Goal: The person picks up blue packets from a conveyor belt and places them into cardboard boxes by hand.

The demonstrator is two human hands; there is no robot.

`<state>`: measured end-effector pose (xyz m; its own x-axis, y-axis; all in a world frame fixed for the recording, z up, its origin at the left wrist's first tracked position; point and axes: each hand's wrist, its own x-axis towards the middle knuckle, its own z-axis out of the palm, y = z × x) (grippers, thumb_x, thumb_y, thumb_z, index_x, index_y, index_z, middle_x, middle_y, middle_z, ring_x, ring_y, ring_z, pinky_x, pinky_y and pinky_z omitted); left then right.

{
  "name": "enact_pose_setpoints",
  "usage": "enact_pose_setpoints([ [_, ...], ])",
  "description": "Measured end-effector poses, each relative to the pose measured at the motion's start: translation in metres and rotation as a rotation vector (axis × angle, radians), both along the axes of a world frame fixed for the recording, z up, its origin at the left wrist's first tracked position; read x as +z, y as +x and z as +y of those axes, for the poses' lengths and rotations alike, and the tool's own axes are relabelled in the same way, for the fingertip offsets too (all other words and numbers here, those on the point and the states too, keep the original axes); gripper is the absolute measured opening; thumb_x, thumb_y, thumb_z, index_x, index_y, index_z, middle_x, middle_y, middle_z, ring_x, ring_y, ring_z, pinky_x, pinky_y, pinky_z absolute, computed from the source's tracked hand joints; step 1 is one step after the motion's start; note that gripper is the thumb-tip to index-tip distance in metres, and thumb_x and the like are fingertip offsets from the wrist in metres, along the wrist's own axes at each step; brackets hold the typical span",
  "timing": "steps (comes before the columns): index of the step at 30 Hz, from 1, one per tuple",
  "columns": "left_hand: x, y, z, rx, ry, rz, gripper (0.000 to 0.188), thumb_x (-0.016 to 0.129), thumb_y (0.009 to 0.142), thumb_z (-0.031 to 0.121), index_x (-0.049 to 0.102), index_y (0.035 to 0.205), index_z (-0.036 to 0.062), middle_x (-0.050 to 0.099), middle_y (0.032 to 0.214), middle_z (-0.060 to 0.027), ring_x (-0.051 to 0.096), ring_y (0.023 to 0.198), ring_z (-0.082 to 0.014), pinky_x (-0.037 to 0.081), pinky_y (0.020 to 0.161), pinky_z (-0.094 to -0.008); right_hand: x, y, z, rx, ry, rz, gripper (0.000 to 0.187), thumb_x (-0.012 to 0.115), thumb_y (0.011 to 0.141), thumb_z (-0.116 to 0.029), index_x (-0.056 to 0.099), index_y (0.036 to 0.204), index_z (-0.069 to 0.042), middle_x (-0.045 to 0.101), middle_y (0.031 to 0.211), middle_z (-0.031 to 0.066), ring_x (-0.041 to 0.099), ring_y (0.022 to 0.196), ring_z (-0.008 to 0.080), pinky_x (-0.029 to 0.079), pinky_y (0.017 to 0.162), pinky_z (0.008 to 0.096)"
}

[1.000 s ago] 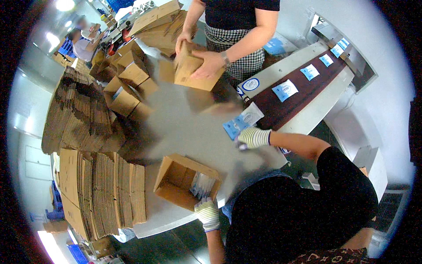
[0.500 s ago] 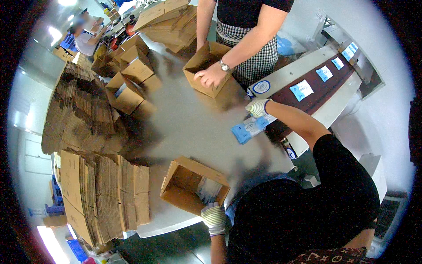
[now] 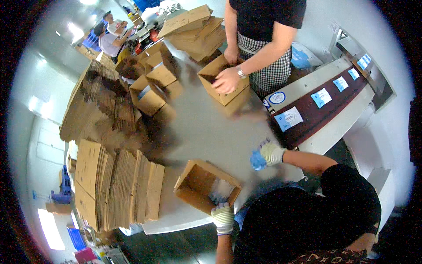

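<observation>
My left hand [image 3: 223, 218], in a striped knit glove, grips the near edge of an open cardboard box [image 3: 192, 196] at the front of the table. Some pale, see-through packets [image 3: 221, 190] lie in the right end of that box. To the right of it my right hand [image 3: 271, 154], gloved too, is closed on blue packets [image 3: 258, 160] above the tabletop; how many cannot be made out. Beyond that hand, several blue-and-white packets [image 3: 289, 119] lie in a row on a dark conveyor belt [image 3: 307, 122].
Across the grey table [image 3: 204, 136], a co-worker's hands hold another open box [image 3: 226, 97]. More open boxes [image 3: 147, 97] stand at the far left. Stacks of flattened cardboard [image 3: 118, 187] line the left side. Other people [image 3: 110, 42] are in the far background.
My right hand has moved from the belt's end toward me and the box, carrying the blue packets. My left hand stays on the box edge. The view has shifted slightly.
</observation>
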<state>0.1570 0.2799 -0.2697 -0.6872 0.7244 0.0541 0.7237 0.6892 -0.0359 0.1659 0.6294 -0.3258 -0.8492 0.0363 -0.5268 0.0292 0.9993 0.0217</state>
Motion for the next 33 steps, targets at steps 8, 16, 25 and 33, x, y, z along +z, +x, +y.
enact_pose_setpoints([
  [8, -0.030, -0.001, -0.021, -0.022, -0.083, -0.104, 0.018, 0.056, 0.076, 0.030, 0.055, 0.077, 0.0121, 0.056, 0.075, -0.0060, 0.055, 0.069, -0.0242, 0.041, 0.063, -0.0379, 0.070, 0.038, -0.087, -0.261, -0.470, 0.070, 0.046, 0.065, 0.074, -0.029, 0.053, 0.109, -0.003, 0.061, 0.099, 0.0174, 0.060, 0.093, 0.0320, 0.048, 0.080, 0.0417],
  [16, -0.052, 0.030, -0.014, -0.112, -0.009, 0.163, 0.019, 0.050, 0.078, 0.021, 0.060, 0.089, 0.0107, 0.057, 0.082, -0.0043, 0.057, 0.076, -0.0230, 0.045, 0.065, -0.0421, 0.103, -0.031, -0.159, 0.532, -1.171, 0.632, 0.028, 0.057, 0.078, -0.015, 0.055, 0.103, -0.005, 0.062, 0.102, 0.0067, 0.059, 0.091, 0.0211, 0.048, 0.080, 0.0361],
  [25, -0.069, 0.046, -0.015, -0.124, -0.125, -0.111, 0.013, 0.048, 0.079, 0.018, 0.057, 0.086, 0.0135, 0.058, 0.079, -0.0040, 0.059, 0.072, -0.0215, 0.044, 0.063, -0.0359, 0.016, -0.085, -0.242, 0.581, 0.015, 0.373, 0.036, 0.045, 0.083, -0.018, 0.051, 0.117, -0.007, 0.058, 0.109, 0.0120, 0.056, 0.097, 0.0285, 0.041, 0.081, 0.0443],
  [33, -0.026, 0.037, -0.012, -0.126, -0.039, -0.077, 0.014, 0.050, 0.079, 0.021, 0.059, 0.078, 0.0104, 0.059, 0.073, -0.0072, 0.059, 0.063, -0.0229, 0.043, 0.060, -0.0380, 0.092, -0.053, -0.215, 0.483, -0.367, 0.237, 0.059, 0.061, 0.077, -0.025, 0.040, 0.127, -0.003, 0.047, 0.125, 0.0206, 0.051, 0.110, 0.0353, 0.040, 0.093, 0.0477],
])
